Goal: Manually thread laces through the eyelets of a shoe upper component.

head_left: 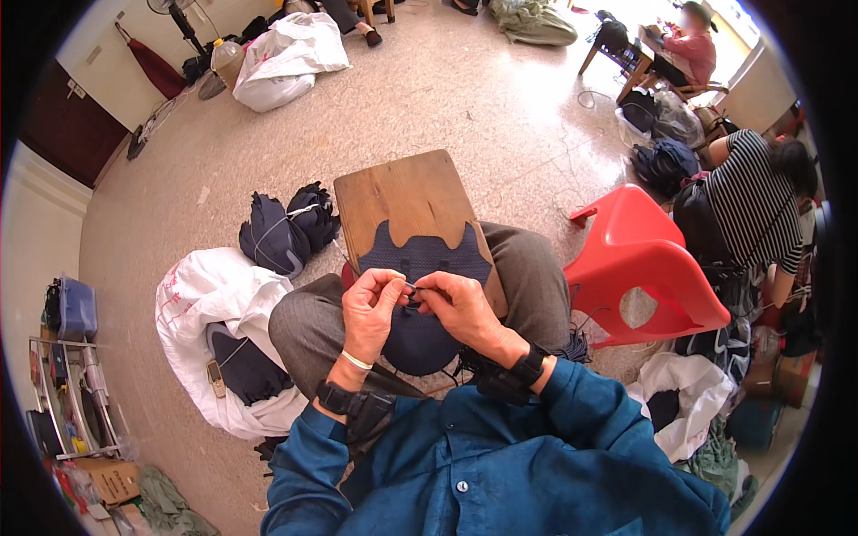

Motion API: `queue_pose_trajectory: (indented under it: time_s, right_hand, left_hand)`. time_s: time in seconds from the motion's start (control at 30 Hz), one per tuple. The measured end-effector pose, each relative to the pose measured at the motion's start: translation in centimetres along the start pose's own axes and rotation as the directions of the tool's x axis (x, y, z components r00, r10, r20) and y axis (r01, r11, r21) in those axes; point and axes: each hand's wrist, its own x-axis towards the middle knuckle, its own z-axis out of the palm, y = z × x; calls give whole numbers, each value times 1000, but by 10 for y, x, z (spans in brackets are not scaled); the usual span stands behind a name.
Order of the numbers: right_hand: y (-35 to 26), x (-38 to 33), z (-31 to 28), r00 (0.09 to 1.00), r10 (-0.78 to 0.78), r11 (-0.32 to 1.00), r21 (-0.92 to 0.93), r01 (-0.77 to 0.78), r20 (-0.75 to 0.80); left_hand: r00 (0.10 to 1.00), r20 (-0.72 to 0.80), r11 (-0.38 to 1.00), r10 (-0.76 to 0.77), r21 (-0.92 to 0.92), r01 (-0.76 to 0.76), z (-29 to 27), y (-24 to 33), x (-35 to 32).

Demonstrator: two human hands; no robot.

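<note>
This looks like a small sewing workroom set up in a plain room — not a factory. Tied bundles of dark blue cloth pieces (288, 230) lie on the speckled floor (465, 98). Big white sacks (284, 55) hold more. Other people sit on low seats, bent over cloth — one in a striped shirt (755, 207).

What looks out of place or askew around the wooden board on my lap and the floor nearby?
The red plastic chair lies tipped on its side on the speckled floor to the right of your knees. Otherwise nothing stands out: the navy fabric piece lies flat on the wooden board, pinched by your left hand and right hand.
</note>
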Motion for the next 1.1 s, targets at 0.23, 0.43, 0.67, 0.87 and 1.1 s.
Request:
queue_pose_trajectory:
  time_s: [0.23, 0.43, 0.67, 0.87, 1.1]
  right_hand:
    - [5, 1, 2, 1000, 8, 1000, 21, -8, 12]
    - [-4, -1, 1, 995, 20, 1000, 17, -22, 99]
    - [-2, -3, -2, 998, 13, 999, 36, -15, 66]
    - [9, -7, -27, 998, 53, 999, 11, -53, -33]
    - [21, -13, -26, 995, -33, 997, -74, 26, -97]
  left_hand:
    - [1000, -15, 999, -3, -35, 3, 0, -7, -3]
    - [999, -32, 999, 7, 42, -5, -1, -4, -6]
    - [994, 19, 952, 105, 288, -106, -11, -3, 4]
    - [902, -425, 939, 80, 337, 75, -70, -32, 53]
    - [899, -437, 969, 44, 237, 68, -87, -62, 73]
